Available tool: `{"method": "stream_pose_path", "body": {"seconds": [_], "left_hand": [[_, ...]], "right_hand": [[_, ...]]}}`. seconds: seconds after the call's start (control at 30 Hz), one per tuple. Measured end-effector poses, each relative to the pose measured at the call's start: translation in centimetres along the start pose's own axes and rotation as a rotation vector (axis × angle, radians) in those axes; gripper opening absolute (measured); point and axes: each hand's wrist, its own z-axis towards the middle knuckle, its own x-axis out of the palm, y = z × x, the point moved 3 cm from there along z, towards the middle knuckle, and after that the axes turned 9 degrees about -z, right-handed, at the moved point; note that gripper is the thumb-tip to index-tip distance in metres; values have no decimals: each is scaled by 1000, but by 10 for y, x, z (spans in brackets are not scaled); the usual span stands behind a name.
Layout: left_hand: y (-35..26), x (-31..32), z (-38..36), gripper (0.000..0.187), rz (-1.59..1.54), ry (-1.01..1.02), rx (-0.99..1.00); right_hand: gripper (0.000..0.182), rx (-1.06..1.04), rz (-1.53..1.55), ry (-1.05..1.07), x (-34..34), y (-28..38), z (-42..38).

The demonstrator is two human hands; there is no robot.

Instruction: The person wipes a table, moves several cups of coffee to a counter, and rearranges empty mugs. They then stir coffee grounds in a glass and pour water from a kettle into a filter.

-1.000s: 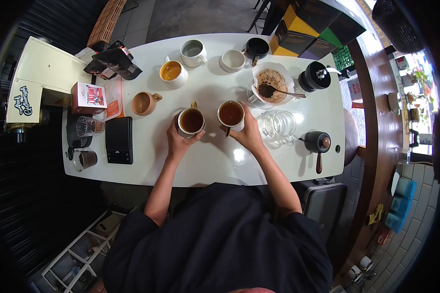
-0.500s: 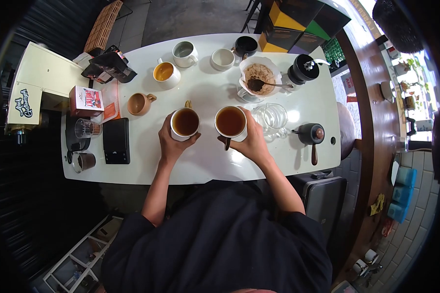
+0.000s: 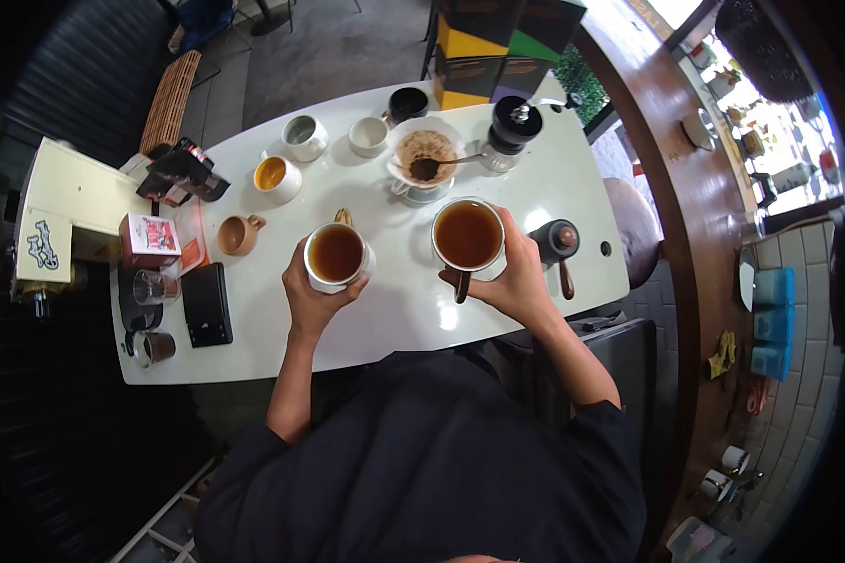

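My left hand [image 3: 314, 302] is wrapped round a white mug [image 3: 369, 262] of brown drink, with a gold-coloured handle [image 3: 345, 217] pointing away from me. In my right hand [image 3: 522, 283] is a second white mug with a dark handle [image 3: 462, 285], filled with a similar drink [image 3: 468, 234]. This mug looks larger in view and overlaps the table's right half. Beyond it stands a paper filter [image 3: 452, 132] in a dripper, holding wet coffee grounds [image 3: 428, 147] and a spoon [image 3: 462, 159].
Across the back stand a mug with yellow inside [image 3: 287, 188], a grey-white mug [image 3: 314, 148], a white cup [image 3: 369, 137] and a black cup [image 3: 408, 104]. A brown cup [image 3: 236, 235] and black scale [image 3: 207, 305] lie left. A coffee grinder [image 3: 509, 131] and dark wooden-handled pot [image 3: 558, 241] stand right.
My view has turned, shifting the table leftward. The mugs are farther apart, and the right one looks larger and nearer. The glass server beside my right hand is now hidden.
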Motion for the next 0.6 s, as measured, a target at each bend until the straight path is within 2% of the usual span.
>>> {"method": "stream_pose_path", "body": {"seconds": [0.37, 0.43, 0.47, 0.6], "left_hand": [[-28, 60, 3, 67, 4, 96, 86], [-32, 72, 3, 68, -2, 99, 101], [-33, 78, 3, 68, 3, 104, 103], [-40, 102, 5, 71, 15, 131, 134]], "right_hand": [[75, 2, -40, -83, -107, -24, -10], [74, 226, 20, 9, -131, -24, -12], [72, 87, -51, -70, -139, -33, -13], [68, 4, -148, -200, -177, -59, -17]]}}
